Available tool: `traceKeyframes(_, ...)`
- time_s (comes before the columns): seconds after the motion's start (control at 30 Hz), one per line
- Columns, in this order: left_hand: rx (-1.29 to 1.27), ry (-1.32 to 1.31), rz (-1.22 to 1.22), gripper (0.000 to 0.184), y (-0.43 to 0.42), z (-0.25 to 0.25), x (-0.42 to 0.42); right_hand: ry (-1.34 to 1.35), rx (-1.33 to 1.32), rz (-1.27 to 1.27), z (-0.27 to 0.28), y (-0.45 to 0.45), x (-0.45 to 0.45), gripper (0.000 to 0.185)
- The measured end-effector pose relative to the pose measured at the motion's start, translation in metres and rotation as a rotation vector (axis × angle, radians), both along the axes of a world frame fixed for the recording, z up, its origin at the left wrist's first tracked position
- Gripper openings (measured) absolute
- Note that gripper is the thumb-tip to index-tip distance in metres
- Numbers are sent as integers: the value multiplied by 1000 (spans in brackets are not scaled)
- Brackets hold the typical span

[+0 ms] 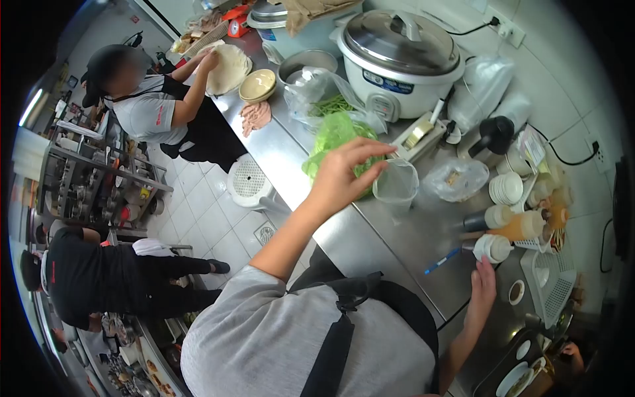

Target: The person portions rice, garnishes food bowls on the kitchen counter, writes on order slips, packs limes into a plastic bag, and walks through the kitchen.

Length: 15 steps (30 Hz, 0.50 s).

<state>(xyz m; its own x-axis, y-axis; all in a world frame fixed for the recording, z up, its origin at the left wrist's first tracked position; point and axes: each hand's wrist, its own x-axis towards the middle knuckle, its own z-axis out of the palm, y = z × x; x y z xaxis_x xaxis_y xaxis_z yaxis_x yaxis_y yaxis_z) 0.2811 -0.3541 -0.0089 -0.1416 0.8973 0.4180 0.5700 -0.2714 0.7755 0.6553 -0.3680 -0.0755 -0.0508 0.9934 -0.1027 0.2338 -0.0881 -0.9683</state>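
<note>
My left hand (349, 173) reaches over the steel counter, thumb and fingers stretched out and apart. Its fingertips are at the rim of a clear plastic cup (395, 184); whether they touch it I cannot tell. Green plastic bags (331, 140) lie just behind this hand. At the right, my right hand (484, 291) has its fingers extended, their tips against or close beside a white-capped squeeze bottle (493, 249). No grip around that bottle is visible. A blue pen (442, 261) lies to the left of the right hand.
A large rice cooker (400, 63), tape dispenser (418, 135), knotted plastic bag (456, 180), stacked white bowls (507, 189) and sauce bottles (526, 226) line the counter. One co-worker (149, 99) handles flat round sheets; another person (99, 274) stands behind. A stool (250, 180) is beside the counter.
</note>
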Motion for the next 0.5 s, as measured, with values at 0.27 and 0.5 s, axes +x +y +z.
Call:
traceKeyframes(0.27,-191,441,665,21,46,-60,-238,10,107,-379,-11,-53,-42,29)
traceKeyframes(0.5,-215,815,689,41,59,-258,-407,109,71,-115,20,-19,-269,20)
